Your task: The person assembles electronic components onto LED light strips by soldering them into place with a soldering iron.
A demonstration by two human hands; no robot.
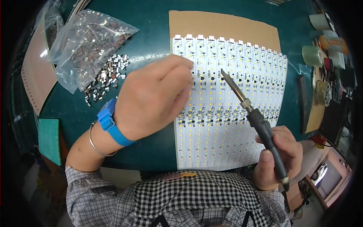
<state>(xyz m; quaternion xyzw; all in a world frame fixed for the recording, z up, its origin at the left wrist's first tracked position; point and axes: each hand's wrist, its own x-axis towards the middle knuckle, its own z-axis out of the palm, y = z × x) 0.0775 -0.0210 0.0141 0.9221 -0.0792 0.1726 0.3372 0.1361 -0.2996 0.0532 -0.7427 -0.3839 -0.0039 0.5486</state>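
Note:
My right hand [278, 155] grips a soldering iron [266, 138] by its dark handle. The iron's tip points up and left, over a panel of white LED circuit boards [215, 132] joined side by side. My left hand [157, 92] is closed over the panel's left edge, fingertips curled together near the upper part of the leftmost strips. Whatever those fingers pinch, if anything, is hidden. Small white connectors [221, 39] line the panel's top edge. Beside my left hand lies a loose heap of similar small connectors [109, 75]. A blue wrist strap [113, 126] circles my left wrist.
Under the panel lies brown cardboard [227, 24] on a dark green table mat [151, 17]. A clear plastic bag [89, 45] full of small parts stands at the far left, by a spiral notebook [39, 68]. Tape rolls [312, 56] and tools crowd the right side.

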